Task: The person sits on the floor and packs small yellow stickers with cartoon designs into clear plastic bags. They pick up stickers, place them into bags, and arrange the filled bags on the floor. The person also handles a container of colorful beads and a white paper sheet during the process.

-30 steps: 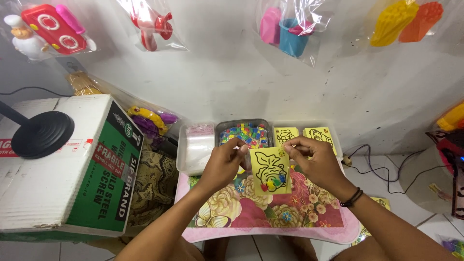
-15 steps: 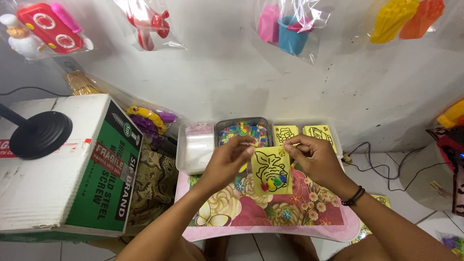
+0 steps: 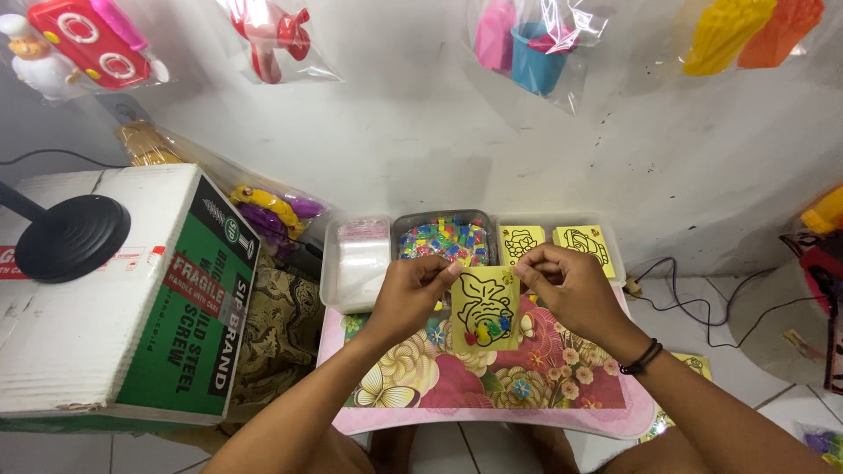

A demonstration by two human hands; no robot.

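Observation:
A small yellow card (image 3: 486,307) with a black outline drawing and a few coloured bits near its lower edge is held upright over a flowery table (image 3: 492,386). My left hand (image 3: 408,294) pinches its upper left corner. My right hand (image 3: 566,285) pinches the upper right corner; a dark band sits on that wrist. Behind the hands stands a clear tray (image 3: 329,276) holding a stack of clear bags (image 3: 362,263), a tub of small multicoloured pieces (image 3: 443,239) and two piles of yellow drawing cards (image 3: 581,244).
A white and green cardboard box (image 3: 132,298) with a black round lamp base (image 3: 72,237) on it stands at the left. Bagged plastic toys (image 3: 527,39) hang on the wall. Cables (image 3: 702,298) lie on the tiled floor at the right.
Both hands have lifted the yellow card from lying tilted on the table to upright, and it now sits slightly higher and closer to the tray.

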